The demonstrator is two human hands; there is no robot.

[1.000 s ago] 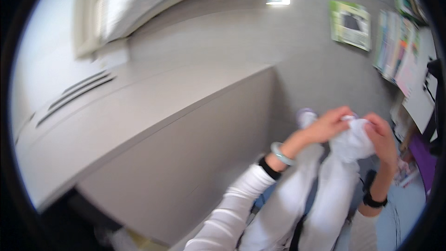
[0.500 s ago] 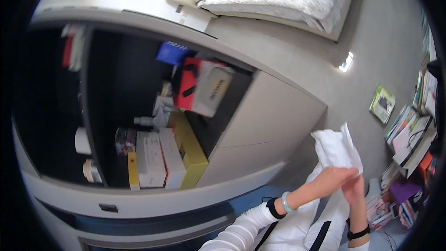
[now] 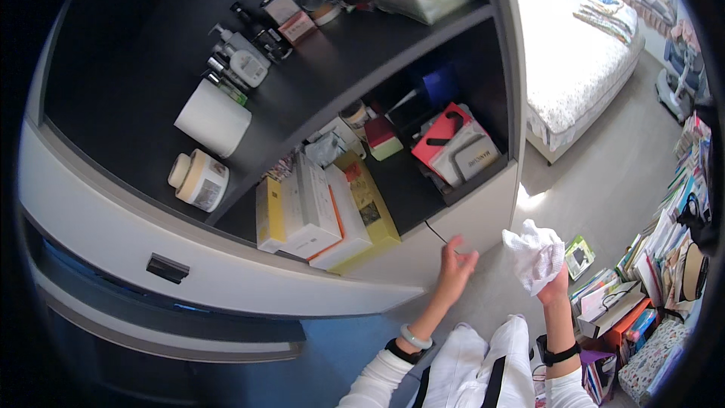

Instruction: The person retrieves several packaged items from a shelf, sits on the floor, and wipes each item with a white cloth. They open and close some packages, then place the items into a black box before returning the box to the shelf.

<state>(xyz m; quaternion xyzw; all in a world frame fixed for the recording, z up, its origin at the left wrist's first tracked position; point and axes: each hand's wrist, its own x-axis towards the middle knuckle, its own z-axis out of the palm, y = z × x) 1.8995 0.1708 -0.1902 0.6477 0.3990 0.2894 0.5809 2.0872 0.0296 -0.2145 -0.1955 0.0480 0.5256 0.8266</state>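
My right hand (image 3: 556,285) holds a crumpled white cloth (image 3: 533,255) with a fine woven texture, its bulk rising above the fingers. My left hand (image 3: 456,266) is raised in front of the cabinet's lower door, fingers apart and nothing in them. Nearest to it on the cabinet's lower shelf are a yellow-green box (image 3: 368,215) and white boxes (image 3: 311,208). A red and grey bag-like package (image 3: 457,143) leans farther right in the same compartment.
The upper shelf bears a white paper roll (image 3: 214,119), a cream jar (image 3: 202,181), and several bottles (image 3: 245,59). A bed (image 3: 574,68) stands beyond the cabinet. Books and folders (image 3: 619,295) are piled along the right, with a green-edged packet (image 3: 578,257) on the floor.
My hands, together on the cloth before, are now apart. My left hand has let go and moved left; the cloth is bunched up in my right. The view has turned toward the shelves.
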